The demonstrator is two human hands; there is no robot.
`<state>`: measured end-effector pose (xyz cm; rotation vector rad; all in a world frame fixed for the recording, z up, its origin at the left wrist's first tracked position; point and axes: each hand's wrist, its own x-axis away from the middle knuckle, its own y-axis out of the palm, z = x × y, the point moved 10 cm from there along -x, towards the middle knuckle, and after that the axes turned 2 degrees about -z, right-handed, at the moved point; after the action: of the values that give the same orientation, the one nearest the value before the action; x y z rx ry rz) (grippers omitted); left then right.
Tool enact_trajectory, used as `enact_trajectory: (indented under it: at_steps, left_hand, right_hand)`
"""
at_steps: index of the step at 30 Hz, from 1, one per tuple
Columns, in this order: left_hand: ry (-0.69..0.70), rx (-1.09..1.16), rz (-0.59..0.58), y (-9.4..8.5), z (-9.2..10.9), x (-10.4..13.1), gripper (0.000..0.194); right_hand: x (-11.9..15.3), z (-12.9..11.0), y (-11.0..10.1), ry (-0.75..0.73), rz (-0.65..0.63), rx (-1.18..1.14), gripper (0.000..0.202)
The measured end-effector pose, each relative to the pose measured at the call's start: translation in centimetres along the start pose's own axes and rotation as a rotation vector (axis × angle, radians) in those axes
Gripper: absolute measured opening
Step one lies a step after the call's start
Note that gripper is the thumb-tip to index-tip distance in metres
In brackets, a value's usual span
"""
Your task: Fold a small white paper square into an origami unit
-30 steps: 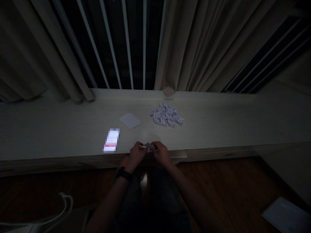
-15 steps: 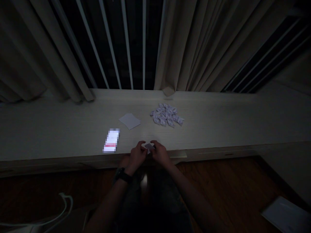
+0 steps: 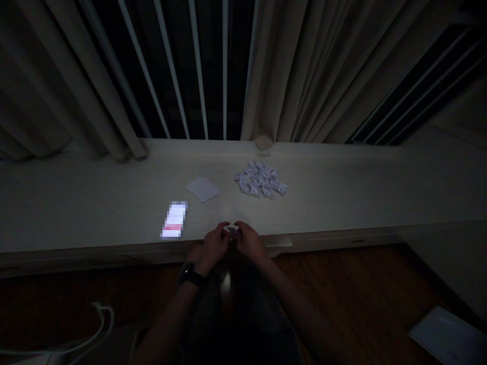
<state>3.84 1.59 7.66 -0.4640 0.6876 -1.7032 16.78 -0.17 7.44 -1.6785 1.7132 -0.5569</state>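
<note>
Between my two hands is a small piece of folded paper (image 3: 233, 231), held near the front edge of the pale ledge. My left hand (image 3: 216, 243), with a dark watch on its wrist, pinches it from the left. From the other side my right hand (image 3: 250, 243) grips it with thumb and fingers. Beyond them lies a pile of small folded paper pieces (image 3: 261, 180). To its left rests a stack of flat paper sheets (image 3: 203, 189). Fingers cover much of the held paper, so its exact shape is hidden.
A lit phone (image 3: 174, 219), its screen blurred, lies on the ledge (image 3: 342, 187) to the left. Curtains (image 3: 281, 66) and a barred window stand behind. Below are a wooden floor, a white cable (image 3: 102, 324) at lower left and a pale flat object (image 3: 449, 334) at lower right.
The folded paper has tilted between my fingers and shows less of its surface. Both hands have shifted slightly; the pile, the sheets and the phone stay put.
</note>
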Motion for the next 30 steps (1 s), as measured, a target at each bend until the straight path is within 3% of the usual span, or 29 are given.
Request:
enact_trajectory:
  at_steps: [8,14,15,19,21,30]
  left_hand:
    - [0.020,0.016,0.012,-0.6,1.2,0.8,0.035]
    - [0.031,-0.032,0.171,-3.8,1.1,-0.4,0.027]
    - [0.034,-0.019,0.152,-3.8,1.0,-0.9,0.027]
    - [0.048,0.076,-0.191,-0.9,0.7,-2.6,0.030]
    - [0.069,0.062,-0.283,-0.1,0.9,-2.6,0.030]
    - [0.077,-0.120,-0.260,0.1,1.2,-2.6,0.026]
  right_hand:
    - [0.2,-0.7,-0.6,-0.088,0.058,0.132,0.024]
    - [0.8,-0.9,-0.2,-0.309,0.076,0.177,0.031]
    - [1.0,-1.0,-0.1,-0.338,0.077,0.172,0.032]
    - [1.4,-1.6,0.0,-0.394,0.075,0.174,0.033]
    - [1.5,-1.7,0.1,-0.399,0.063,0.185,0.035]
    - [1.8,-2.0,0.3,-0.455,0.026,0.189,0.038]
